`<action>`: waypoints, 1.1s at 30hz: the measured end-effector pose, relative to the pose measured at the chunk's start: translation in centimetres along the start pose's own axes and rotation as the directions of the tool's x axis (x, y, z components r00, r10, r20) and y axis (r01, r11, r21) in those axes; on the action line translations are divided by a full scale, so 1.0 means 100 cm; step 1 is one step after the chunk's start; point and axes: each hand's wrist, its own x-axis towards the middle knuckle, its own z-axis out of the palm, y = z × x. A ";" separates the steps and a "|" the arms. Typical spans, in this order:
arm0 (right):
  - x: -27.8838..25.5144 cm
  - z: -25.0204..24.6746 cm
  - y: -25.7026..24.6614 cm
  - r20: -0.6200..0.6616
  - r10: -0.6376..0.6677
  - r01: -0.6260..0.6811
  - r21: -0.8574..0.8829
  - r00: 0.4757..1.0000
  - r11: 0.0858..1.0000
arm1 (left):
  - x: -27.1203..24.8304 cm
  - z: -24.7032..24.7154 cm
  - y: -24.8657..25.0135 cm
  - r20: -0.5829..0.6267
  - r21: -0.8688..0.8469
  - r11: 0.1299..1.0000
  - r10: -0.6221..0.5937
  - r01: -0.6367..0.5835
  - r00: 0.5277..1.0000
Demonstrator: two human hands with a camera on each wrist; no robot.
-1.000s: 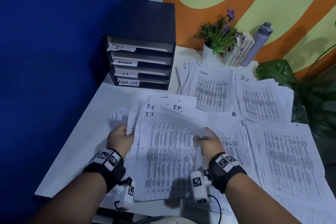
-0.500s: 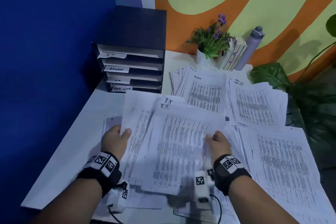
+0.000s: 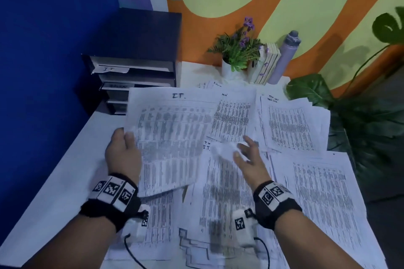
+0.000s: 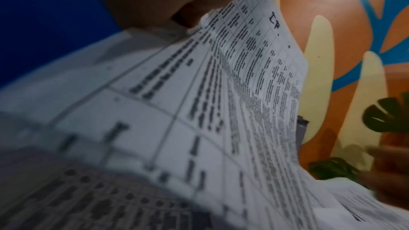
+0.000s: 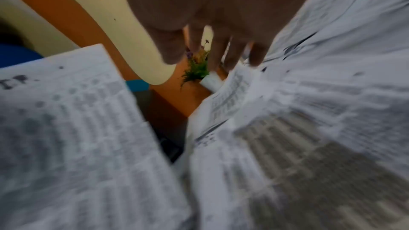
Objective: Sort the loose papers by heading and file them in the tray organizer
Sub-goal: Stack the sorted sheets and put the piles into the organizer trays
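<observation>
My left hand (image 3: 123, 150) pinches the left edge of a printed sheet headed "I.T." (image 3: 172, 137), holding it lifted above the table; the same I.T. sheet (image 4: 243, 76) fills the left wrist view under my thumb. My right hand (image 3: 247, 155) hovers with fingers spread over the I.T. pile (image 3: 223, 192) lying in front of me, holding nothing; its fingers (image 5: 221, 45) point down over the papers. The dark tray organizer (image 3: 135, 50) stands at the back left, its top slot labelled "I T" (image 3: 109, 69). The lifted sheet hides the lower slots.
More sorted piles lie on the white table (image 3: 54, 181): an Admin pile (image 3: 234, 116), a Task List pile (image 3: 290, 124) and another at the right (image 3: 319, 192). A potted plant (image 3: 237, 50), small books (image 3: 267, 65) and a grey bottle (image 3: 286, 59) stand at the back. Large leaves (image 3: 360, 116) crowd the right edge.
My left hand has lifted the top I.T. sheet up and toward the organizer. My right hand has let go of the papers and opened above the pile.
</observation>
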 end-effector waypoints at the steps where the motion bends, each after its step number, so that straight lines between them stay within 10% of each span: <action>1: -0.001 0.004 -0.008 0.104 -0.007 -0.003 0.097 0.995 0.995 | -0.005 0.009 0.001 0.043 -0.028 1.000 0.001 0.000 0.999; 5: 0.006 0.012 -0.009 0.140 0.090 -0.117 0.201 0.986 0.972 | -0.027 0.040 0.001 0.225 -0.037 0.996 -0.065 0.075 0.972; 11: 0.008 -0.013 0.025 -0.210 0.159 -0.175 -0.058 0.965 0.983 | -0.049 0.062 -0.038 0.439 0.253 0.962 -0.206 0.100 0.875; 18: 0.005 -0.016 0.049 -0.329 -0.064 -0.169 -0.631 0.942 0.757 | -0.042 0.019 -0.105 0.201 0.705 0.701 -0.344 0.108 0.917; 22: 0.003 0.030 0.027 0.005 -0.044 0.041 -0.443 0.999 0.895 | -0.039 -0.012 -0.134 0.136 0.787 0.591 -0.447 0.178 0.884; 26: -0.016 0.089 0.015 0.372 0.156 0.010 -0.408 0.915 0.913 | -0.038 -0.030 -0.147 0.129 0.820 0.550 -0.449 0.159 0.884; 33: -0.041 0.154 0.020 0.340 0.120 0.122 -0.610 0.933 0.783 | -0.024 -0.050 -0.149 0.280 0.766 0.631 -0.501 0.124 0.819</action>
